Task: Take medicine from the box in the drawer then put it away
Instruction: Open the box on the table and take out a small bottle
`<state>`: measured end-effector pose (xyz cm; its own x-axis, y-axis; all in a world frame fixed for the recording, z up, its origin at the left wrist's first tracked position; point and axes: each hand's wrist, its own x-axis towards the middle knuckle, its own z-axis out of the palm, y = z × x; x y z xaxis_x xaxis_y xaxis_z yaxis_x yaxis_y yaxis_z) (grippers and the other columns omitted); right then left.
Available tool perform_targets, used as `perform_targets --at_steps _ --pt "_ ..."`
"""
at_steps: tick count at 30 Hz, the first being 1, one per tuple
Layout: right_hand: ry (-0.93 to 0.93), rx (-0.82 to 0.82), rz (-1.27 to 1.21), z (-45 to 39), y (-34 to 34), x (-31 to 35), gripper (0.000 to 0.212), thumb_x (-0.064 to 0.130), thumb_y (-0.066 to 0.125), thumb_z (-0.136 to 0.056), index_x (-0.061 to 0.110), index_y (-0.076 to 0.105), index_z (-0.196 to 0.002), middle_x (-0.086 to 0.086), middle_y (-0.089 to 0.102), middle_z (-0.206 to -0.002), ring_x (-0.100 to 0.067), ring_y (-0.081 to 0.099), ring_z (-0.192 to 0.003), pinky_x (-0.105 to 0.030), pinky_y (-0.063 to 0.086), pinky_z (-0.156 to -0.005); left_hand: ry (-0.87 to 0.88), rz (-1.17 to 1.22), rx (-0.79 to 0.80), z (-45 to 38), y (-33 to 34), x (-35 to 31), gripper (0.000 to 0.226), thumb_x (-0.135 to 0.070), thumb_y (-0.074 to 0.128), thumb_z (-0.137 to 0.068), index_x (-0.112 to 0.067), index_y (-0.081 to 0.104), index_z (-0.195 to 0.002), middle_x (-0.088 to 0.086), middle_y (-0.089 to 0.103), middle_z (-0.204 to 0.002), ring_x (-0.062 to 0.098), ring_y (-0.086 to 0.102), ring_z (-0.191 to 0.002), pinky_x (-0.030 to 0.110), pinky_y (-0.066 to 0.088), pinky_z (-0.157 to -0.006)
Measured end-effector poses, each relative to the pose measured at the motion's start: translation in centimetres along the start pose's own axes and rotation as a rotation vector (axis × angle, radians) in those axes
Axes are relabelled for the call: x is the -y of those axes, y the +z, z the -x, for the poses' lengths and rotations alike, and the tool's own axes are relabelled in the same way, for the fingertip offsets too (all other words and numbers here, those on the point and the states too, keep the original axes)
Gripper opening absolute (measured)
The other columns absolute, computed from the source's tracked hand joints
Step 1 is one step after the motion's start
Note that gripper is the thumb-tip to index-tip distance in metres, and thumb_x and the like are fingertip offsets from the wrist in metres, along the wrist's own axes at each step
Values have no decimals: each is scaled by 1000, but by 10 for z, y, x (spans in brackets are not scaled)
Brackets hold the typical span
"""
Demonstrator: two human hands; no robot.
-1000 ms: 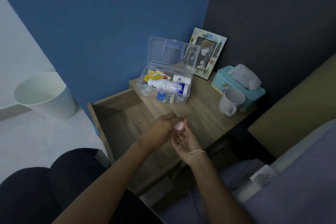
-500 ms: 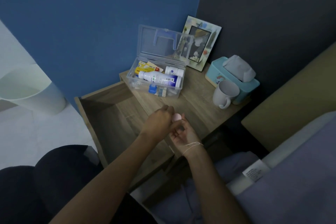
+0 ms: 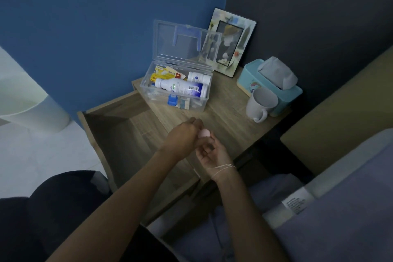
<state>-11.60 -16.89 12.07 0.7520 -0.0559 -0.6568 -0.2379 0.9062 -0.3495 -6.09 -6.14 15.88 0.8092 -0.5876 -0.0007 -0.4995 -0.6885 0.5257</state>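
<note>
- Over the open wooden drawer (image 3: 119,134), the left hand (image 3: 180,138) pinches a small, rounded pink medicine container (image 3: 204,133); the right hand (image 3: 212,153) cups loosely beneath, palm up.
- Beyond, the clear plastic box (image 3: 176,93) sits on the nightstand, lid raised, bottles inside.

Clear box (image 3: 204,100) — teal tissue box (image 3: 251,80)

Open drawer (image 3: 119,134) w/ bare floor, free from above. Worktop (image 3: 225,112): clear strip betw. plastic box (image 3: 176,95) and front edge, but both hands (image 3: 197,142) sit over the near end of it. Box lid (image 3: 185,42) stands up, blocks rear approach; top of box open, bottles (image 3: 180,88) fill most of it. R side: mug (image 3: 261,102) touching tissue box (image 3: 270,83), narrow gap betw. mug and box. Photo frame (image 3: 231,42) fills back corner. Bin (image 3: 27,104) well left of drawer.
</note>
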Motion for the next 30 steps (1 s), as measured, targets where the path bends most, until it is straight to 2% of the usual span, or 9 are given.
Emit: perform_targets --at_steps 3,6,9,12,15,18,25,28,30 --pt "-22 34 28 -1 -3 -1 34 18 65 -81 7 62 -114 -15 74 -100 -22 72 -89 -31 59 -66 -87 33 -65 1 7 2 45 -53 55 -88 -11 56 -104 7 58 -101 21 60 -83 37 52 -71" --pt "-20 61 47 -1 -3 -2 53 21 70 -69 6 60 -119 -14 74 -100 -21 72 -90 -30 59 -66 -156 24 -104 4 14 4 49 -60 51 -87 -12 55 -95 6 59 -94 19 58 -77 33 48 -64" --pt "-22 69 50 -1 -2 -3 48 21 69 -71 3 62 -114 -12 75 -97 -18 72 -88 -29 59 -66 -213 -24 -131 3 18 5 56 -64 49 -86 -9 55 -92 9 60 -92 24 60 -78 35 48 -65" --pt "-10 42 51 -1 -4 -1 33 18 63 -84 2 63 -113 -15 70 -109 -22 67 -103 -32 59 -78 -161 100 -77 3 18 5 62 -63 49 -86 -10 53 -119 7 56 -116 23 61 -98 36 52 -80" --pt "-1 -30 -12 -1 -4 2 23 17 57 -91 2 63 -107 -17 67 -106 -25 64 -97 -33 54 -82 45 228 31 2 14 10 51 -36 58 -91 -16 47 -137 6 51 -135 22 55 -117 28 44 -95" --pt "-4 -58 -46 -3 -5 4 22 16 58 -91 1 63 -105 -18 67 -101 -25 63 -96 -35 52 -84 108 182 74 -1 10 15 35 -21 59 -91 -16 59 -125 7 60 -123 21 58 -110 30 46 -94" --pt "-21 -67 -76 -7 -8 3 19 15 57 -91 1 64 -103 -15 67 -101 -23 64 -98 -33 58 -75 125 7 167 -9 15 10 35 -27 46 -97 -14 52 -130 12 50 -120 26 56 -103 39 50 -89" --pt "-53 -68 -39 -12 -11 3 21 19 57 -92 5 64 -106 -12 71 -97 -19 66 -95 -33 57 -76 76 -78 126 -9 22 4 38 -32 39 -100 -8 49 -126 13 49 -119 28 57 -100 44 49 -86" --pt "-78 -62 -13 -13 -13 2 19 21 53 -94 9 65 -102 -8 74 -89 -17 68 -89 -30 58 -67 1 -46 55 -9 25 2 38 -34 37 -101 -4 50 -121 14 52 -117 30 59 -97 46 49 -85"
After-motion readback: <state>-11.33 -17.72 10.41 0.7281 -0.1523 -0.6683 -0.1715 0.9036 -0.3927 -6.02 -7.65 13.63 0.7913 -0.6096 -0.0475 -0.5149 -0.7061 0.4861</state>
